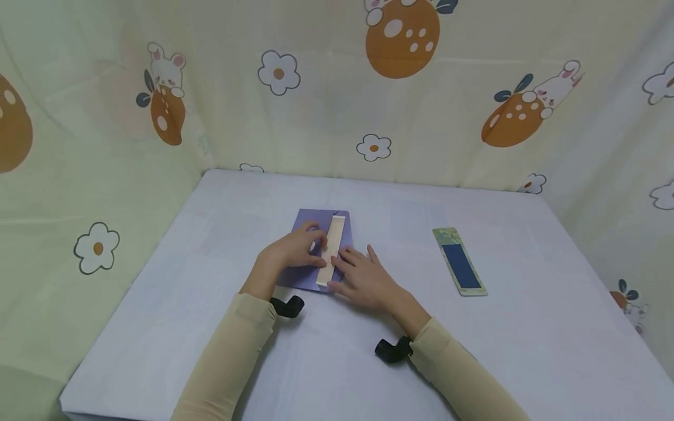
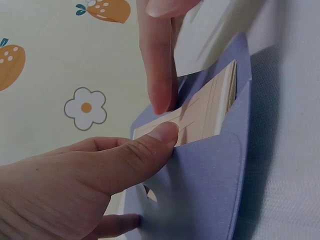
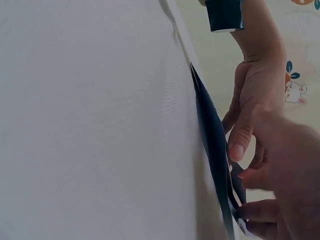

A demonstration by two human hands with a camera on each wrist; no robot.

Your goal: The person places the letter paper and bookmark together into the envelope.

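A purple paper folder (image 1: 312, 278) lies on the white table with a cream paper stack (image 1: 335, 234) showing as a strip between its flaps. My left hand (image 1: 292, 248) bends its fingers over the folder's left flap. In the left wrist view, the left thumb (image 2: 159, 137) rests on the cream stack (image 2: 207, 107) at the edge of the purple folder (image 2: 202, 175). From the right, my right hand (image 1: 365, 279) touches the stack and the right flap with fairly straight, spread fingers. In the right wrist view, the folder (image 3: 212, 130) appears nearly edge-on, and hands partly cover it.
A long green-patterned card (image 1: 451, 235) with a dark blue panel lies to the right on the white table (image 1: 389, 202). A patterned curtain (image 1: 326, 105) hangs behind the table and along its sides. A black wrist mount (image 1: 288, 307) sits at the left cuff, another (image 1: 392, 351) at the right.
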